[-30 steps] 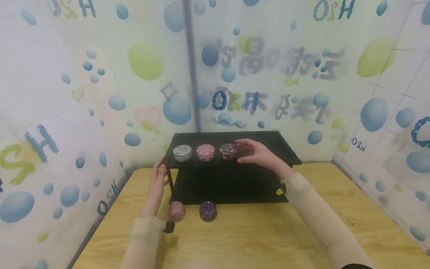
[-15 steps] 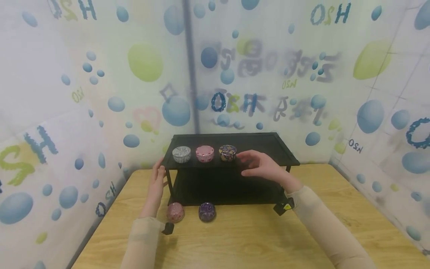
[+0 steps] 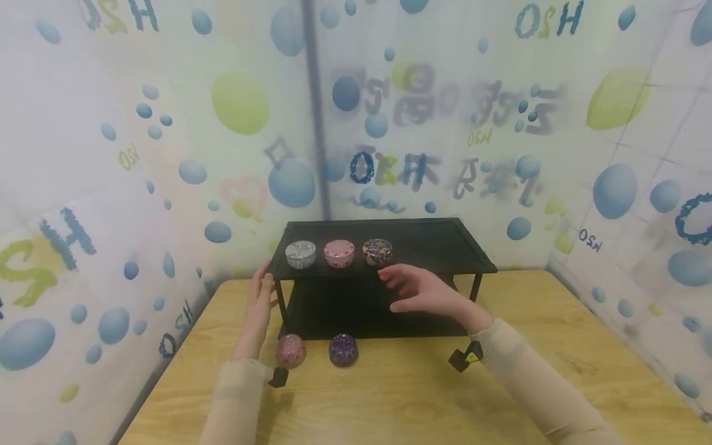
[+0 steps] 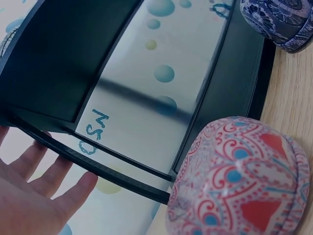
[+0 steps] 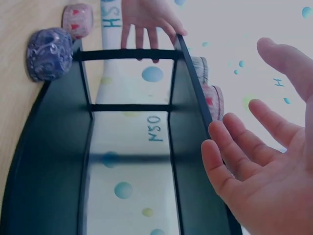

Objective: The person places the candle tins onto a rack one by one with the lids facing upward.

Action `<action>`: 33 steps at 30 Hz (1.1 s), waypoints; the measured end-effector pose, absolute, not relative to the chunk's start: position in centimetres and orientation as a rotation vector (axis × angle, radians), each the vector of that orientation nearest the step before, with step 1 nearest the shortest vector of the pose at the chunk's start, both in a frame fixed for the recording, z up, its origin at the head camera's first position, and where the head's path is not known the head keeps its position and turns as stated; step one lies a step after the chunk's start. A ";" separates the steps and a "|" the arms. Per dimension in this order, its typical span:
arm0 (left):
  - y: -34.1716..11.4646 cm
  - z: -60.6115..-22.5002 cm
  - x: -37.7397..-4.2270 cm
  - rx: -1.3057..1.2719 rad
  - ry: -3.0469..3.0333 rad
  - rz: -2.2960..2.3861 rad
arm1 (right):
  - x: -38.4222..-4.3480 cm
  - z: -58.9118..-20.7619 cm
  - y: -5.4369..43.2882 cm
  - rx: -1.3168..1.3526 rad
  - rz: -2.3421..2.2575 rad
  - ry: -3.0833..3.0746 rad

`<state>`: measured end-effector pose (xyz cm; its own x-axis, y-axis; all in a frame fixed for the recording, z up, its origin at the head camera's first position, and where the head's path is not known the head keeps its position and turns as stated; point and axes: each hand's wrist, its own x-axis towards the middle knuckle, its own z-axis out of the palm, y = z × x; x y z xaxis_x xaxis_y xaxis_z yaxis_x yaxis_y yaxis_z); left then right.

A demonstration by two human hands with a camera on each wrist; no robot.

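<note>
Three small round tins stand in a row on the upper board of a black two-tier shelf point(image 3: 434, 238): a silver-grey patterned tin point(image 3: 300, 254), a pink tin point(image 3: 339, 253) and a dark blue and gold tin point(image 3: 377, 252). My right hand point(image 3: 425, 293) hovers before the upper board's front edge, just below the blue and gold tin. Its fingers are loosely bent and hold nothing, as the right wrist view shows. My left hand point(image 3: 259, 307) rests at the shelf's left end, its extended fingers point(image 4: 78, 193) behind the end post.
On the wooden table point(image 3: 400, 395), before the shelf's lower board, sit a pink-red patterned tin point(image 3: 291, 350) near my left wrist and a purple tin point(image 3: 342, 350) to its right. A wall sheet with printed bubbles point(image 3: 292, 182) stands close behind the shelf and at both sides.
My right hand has come away from beside the blue and gold tin, down and toward me, to in front of the upper board's edge. My left hand and the tins stay put.
</note>
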<state>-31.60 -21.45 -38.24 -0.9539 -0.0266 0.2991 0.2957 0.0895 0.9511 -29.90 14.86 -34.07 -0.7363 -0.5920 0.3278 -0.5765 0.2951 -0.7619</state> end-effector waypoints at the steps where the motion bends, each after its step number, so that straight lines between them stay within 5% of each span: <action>1: -21.6 -38.7 -31.9 -0.271 -2.125 -1.949 | -29.9 -34.3 14.7 -1.142 -1.460 2.508; 33: -22.2 -40.7 -33.7 -0.237 -2.133 -1.883 | -31.3 -42.5 9.6 -1.207 -1.299 2.388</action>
